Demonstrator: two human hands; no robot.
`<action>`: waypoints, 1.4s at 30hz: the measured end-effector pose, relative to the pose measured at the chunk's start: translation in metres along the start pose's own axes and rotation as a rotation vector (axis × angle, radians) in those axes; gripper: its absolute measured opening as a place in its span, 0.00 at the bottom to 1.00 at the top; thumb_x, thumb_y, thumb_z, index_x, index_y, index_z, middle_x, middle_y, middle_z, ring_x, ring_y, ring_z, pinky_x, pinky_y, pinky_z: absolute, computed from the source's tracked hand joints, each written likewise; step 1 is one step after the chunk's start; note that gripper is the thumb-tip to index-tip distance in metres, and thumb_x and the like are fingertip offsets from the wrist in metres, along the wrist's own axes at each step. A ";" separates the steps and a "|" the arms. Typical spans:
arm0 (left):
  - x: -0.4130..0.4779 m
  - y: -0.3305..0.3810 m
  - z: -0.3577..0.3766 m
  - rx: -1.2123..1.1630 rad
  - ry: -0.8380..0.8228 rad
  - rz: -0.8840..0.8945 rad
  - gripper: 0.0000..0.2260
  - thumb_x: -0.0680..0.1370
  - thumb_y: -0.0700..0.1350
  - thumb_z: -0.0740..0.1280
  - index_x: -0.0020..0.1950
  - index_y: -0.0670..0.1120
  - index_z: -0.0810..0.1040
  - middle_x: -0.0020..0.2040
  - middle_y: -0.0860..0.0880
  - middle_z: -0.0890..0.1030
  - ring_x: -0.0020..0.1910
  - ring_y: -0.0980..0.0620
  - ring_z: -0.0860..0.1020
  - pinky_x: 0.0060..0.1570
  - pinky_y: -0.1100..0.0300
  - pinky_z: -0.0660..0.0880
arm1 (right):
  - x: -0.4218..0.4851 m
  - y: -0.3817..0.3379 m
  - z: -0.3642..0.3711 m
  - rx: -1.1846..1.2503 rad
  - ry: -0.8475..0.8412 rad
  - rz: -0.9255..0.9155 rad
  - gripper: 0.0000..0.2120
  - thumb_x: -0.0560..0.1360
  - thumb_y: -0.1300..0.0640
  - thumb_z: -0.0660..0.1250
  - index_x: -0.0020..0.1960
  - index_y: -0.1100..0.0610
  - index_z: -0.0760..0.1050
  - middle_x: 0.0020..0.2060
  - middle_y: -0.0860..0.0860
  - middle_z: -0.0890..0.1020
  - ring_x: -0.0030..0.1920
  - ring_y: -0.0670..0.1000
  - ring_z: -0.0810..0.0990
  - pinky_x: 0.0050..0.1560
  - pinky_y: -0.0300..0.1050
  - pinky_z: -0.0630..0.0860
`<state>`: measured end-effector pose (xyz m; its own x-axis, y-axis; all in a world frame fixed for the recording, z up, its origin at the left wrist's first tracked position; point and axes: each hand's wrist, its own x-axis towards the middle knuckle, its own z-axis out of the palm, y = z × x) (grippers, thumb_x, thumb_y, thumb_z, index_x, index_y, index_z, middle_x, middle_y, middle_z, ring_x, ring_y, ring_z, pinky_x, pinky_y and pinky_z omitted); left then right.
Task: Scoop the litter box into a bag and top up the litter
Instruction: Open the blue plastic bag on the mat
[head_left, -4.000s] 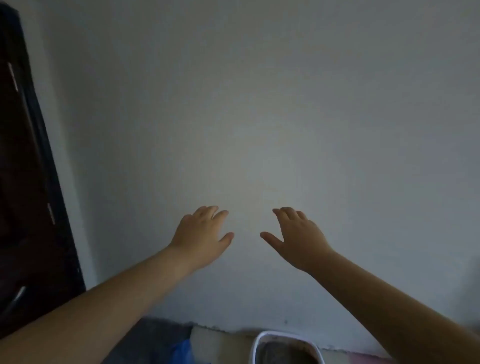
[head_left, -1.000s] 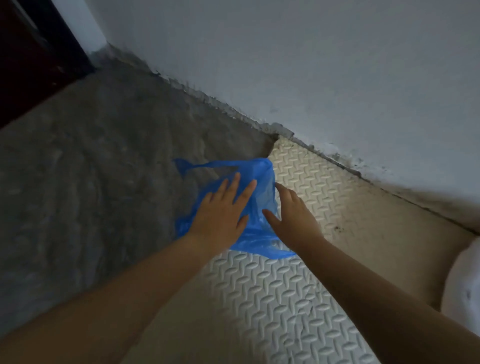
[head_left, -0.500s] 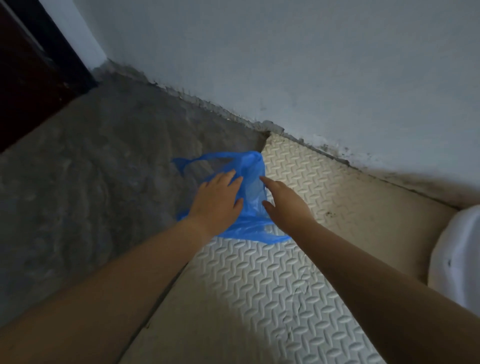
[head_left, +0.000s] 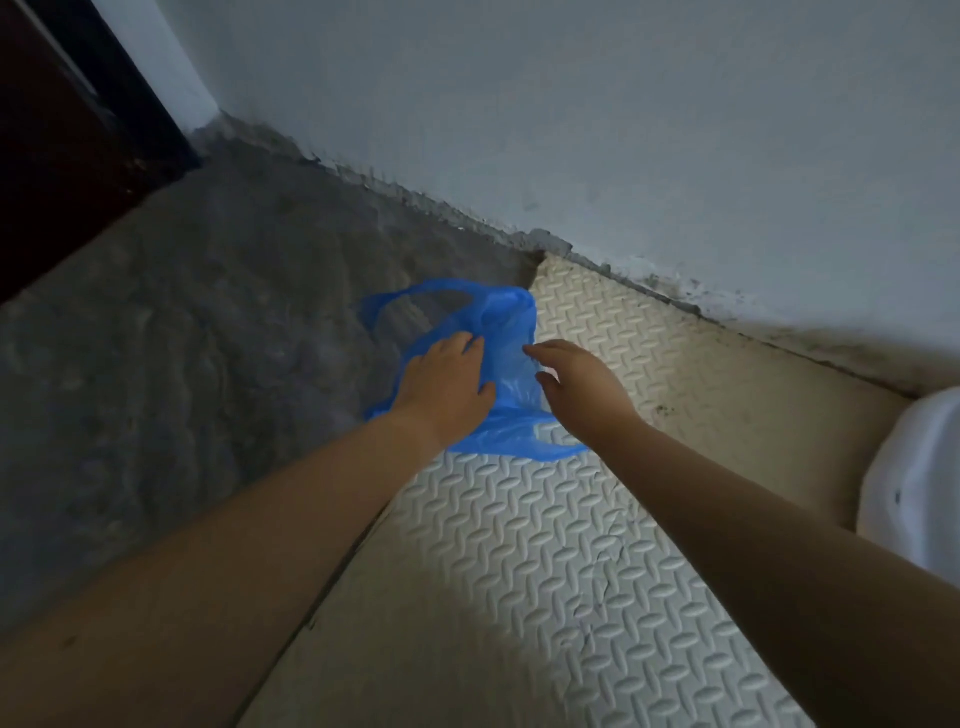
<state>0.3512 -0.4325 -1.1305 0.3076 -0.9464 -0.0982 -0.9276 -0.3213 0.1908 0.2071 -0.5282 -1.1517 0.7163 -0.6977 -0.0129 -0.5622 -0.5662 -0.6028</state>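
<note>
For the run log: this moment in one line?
left hand: on crumpled blue plastic bag, grip unclear | right hand: open, beside bag | stage: bag pickup

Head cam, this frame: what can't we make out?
All head view.
Litter box: cut off by the right edge, inside unseen.
Bag: partly under the left hand, which hides whether its fingers pinch the plastic.
Right hand: fingertips overlap the bag, contact unclear.
Bag mouth: crumpled and dim, open or shut unclear.

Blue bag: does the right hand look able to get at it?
Probably yes. The right hand is just beside the blue bag with nothing between them; the left hand covers only the bag's left part.
</note>
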 end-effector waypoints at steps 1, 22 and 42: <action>0.001 0.000 -0.001 -0.011 0.019 0.007 0.25 0.79 0.51 0.60 0.74 0.42 0.62 0.71 0.46 0.66 0.69 0.47 0.66 0.64 0.52 0.66 | -0.001 0.000 -0.001 0.002 0.001 0.002 0.20 0.78 0.65 0.61 0.69 0.58 0.72 0.66 0.53 0.75 0.65 0.54 0.73 0.64 0.43 0.67; -0.013 0.036 -0.055 0.012 0.329 0.316 0.18 0.74 0.50 0.59 0.51 0.40 0.82 0.45 0.45 0.81 0.42 0.43 0.80 0.42 0.51 0.78 | -0.070 0.093 -0.116 -0.097 0.053 0.321 0.14 0.79 0.56 0.62 0.63 0.56 0.77 0.57 0.53 0.80 0.49 0.52 0.78 0.51 0.41 0.68; 0.041 0.127 -0.042 -0.024 0.145 0.376 0.20 0.78 0.60 0.55 0.61 0.53 0.79 0.63 0.44 0.76 0.64 0.46 0.73 0.56 0.53 0.70 | -0.093 0.071 -0.121 -0.162 0.081 0.095 0.09 0.77 0.57 0.66 0.55 0.53 0.82 0.52 0.47 0.84 0.55 0.51 0.81 0.56 0.42 0.72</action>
<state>0.2554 -0.5136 -1.0696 -0.0237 -0.9924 0.1210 -0.9764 0.0489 0.2102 0.0507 -0.5564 -1.0966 0.6250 -0.7806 0.0047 -0.6895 -0.5549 -0.4655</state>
